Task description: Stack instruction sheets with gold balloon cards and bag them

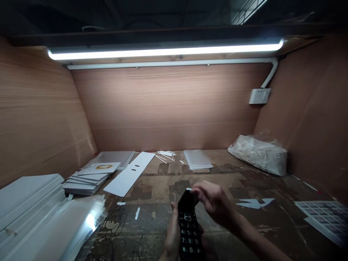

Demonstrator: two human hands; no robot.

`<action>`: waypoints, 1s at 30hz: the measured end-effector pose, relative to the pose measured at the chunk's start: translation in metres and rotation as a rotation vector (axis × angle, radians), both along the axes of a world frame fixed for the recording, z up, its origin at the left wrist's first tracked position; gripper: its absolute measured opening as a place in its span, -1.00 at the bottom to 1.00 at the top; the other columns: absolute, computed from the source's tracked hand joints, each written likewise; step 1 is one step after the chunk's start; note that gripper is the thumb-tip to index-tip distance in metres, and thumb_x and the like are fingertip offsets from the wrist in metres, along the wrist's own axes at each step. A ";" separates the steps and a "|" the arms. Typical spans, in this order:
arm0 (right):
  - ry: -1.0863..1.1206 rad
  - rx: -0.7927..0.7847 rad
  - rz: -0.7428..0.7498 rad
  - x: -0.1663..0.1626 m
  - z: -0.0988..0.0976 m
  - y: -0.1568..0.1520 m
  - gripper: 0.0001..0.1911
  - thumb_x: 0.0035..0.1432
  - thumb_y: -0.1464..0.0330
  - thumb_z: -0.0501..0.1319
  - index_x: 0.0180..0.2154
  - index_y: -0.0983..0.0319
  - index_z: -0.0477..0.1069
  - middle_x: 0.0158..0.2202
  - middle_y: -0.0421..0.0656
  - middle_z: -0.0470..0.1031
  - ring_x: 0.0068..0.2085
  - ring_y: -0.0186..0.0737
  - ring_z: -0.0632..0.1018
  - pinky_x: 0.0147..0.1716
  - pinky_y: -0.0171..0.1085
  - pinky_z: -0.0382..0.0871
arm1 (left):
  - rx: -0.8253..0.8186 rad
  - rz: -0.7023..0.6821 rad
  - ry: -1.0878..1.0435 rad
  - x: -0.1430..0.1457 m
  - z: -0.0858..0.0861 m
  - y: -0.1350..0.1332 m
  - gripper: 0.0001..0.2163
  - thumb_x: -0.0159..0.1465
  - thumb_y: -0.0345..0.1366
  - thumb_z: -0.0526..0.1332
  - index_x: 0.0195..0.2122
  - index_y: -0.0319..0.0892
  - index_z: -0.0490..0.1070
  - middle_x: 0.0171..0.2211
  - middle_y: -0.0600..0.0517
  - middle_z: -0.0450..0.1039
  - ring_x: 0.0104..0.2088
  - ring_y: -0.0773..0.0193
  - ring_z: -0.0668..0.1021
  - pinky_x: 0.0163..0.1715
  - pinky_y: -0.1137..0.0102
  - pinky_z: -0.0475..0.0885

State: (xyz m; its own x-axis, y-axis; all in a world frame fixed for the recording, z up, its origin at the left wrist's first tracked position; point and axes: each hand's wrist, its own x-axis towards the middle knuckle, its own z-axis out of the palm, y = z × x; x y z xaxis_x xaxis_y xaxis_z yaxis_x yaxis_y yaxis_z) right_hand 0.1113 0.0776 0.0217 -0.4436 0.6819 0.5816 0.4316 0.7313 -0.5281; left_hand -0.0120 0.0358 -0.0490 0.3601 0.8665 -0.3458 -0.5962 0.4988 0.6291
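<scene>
A black keypad phone [189, 232] stands upright low in the middle of the head view, its number keys facing me. My left hand [172, 235] grips its lower body from the left, thumb along the edge. My right hand [214, 203] comes from the right and pinches the phone's top end, fingers closed on it. What the fingertips hold there, perhaps a film, is too small to make out.
A worn wooden bench [163, 181] sits in a plywood booth. Stacked white cards [87, 177] and sheets [29, 203] lie at the left, a long white strip [130, 173], clear sleeves [197, 159], a plastic-wrapped bundle [258, 154] and label sheets [326, 217] at the right.
</scene>
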 end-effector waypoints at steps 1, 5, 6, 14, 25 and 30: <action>0.016 -0.124 -0.037 0.001 0.007 0.008 -0.69 0.10 0.31 -0.05 -0.52 0.34 0.32 -0.60 -0.15 0.29 -0.54 -0.35 0.32 -0.56 -0.36 0.17 | 0.010 -0.057 0.015 0.002 0.000 -0.002 -0.25 -0.03 0.27 -0.28 -0.60 -0.42 0.32 -0.69 -0.19 0.33 -0.68 0.21 0.41 -0.65 0.41 0.26; 0.081 -0.384 -0.103 0.001 0.017 0.036 -0.61 0.08 0.22 -0.09 -0.64 0.32 0.19 -0.73 -0.22 0.16 -0.70 -0.37 0.30 -0.77 -0.42 0.13 | 0.041 -0.230 0.001 0.008 0.001 -0.003 -0.16 -0.05 0.27 -0.43 -0.61 -0.45 0.35 -0.69 -0.26 0.34 -0.67 0.17 0.43 -0.66 0.40 0.25; 0.100 -0.431 -0.106 0.000 0.016 0.041 -0.62 0.07 0.21 -0.09 -0.64 0.31 0.16 -0.73 -0.23 0.15 -0.72 -0.37 0.30 -0.80 -0.42 0.13 | 0.040 -0.231 0.012 0.008 0.000 -0.002 -0.15 -0.04 0.26 -0.43 -0.62 -0.45 0.35 -0.69 -0.26 0.34 -0.68 0.18 0.42 -0.67 0.42 0.24; 0.177 -0.515 -0.105 -0.003 -0.001 0.054 -0.63 0.02 0.19 -0.06 -0.66 0.31 0.13 -0.73 -0.23 0.15 -0.73 -0.39 0.29 -0.83 -0.45 0.11 | 0.042 -0.222 0.068 0.007 -0.001 0.000 -0.15 -0.03 0.25 -0.45 -0.63 -0.44 0.35 -0.68 -0.26 0.35 -0.69 0.20 0.42 -0.68 0.44 0.21; 0.181 -0.509 -0.097 0.000 -0.002 0.050 -0.62 0.04 0.18 -0.07 -0.64 0.32 0.14 -0.72 -0.23 0.18 -0.73 -0.41 0.29 -0.82 -0.45 0.12 | 0.043 -0.238 0.102 0.006 -0.006 0.003 -0.17 -0.05 0.28 -0.40 -0.64 -0.44 0.34 -0.71 -0.23 0.33 -0.69 0.23 0.41 -0.69 0.47 0.19; 0.156 -0.478 -0.108 0.002 -0.001 0.048 -0.59 0.06 0.15 -0.10 -0.63 0.31 0.11 -0.71 -0.23 0.17 -0.72 -0.40 0.29 -0.81 -0.45 0.12 | 0.049 -0.241 0.090 0.008 -0.002 0.000 -0.18 -0.01 0.24 -0.42 -0.64 -0.43 0.34 -0.71 -0.21 0.33 -0.69 0.23 0.42 -0.68 0.47 0.19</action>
State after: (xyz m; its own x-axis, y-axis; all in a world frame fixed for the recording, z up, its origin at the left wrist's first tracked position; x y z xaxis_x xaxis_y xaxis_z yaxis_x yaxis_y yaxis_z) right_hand 0.1131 0.1255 0.0211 -0.2887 0.9249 0.2474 0.3811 0.3481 -0.8565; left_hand -0.0043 0.0354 -0.0506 0.5275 0.7761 -0.3456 -0.4043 0.5872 0.7012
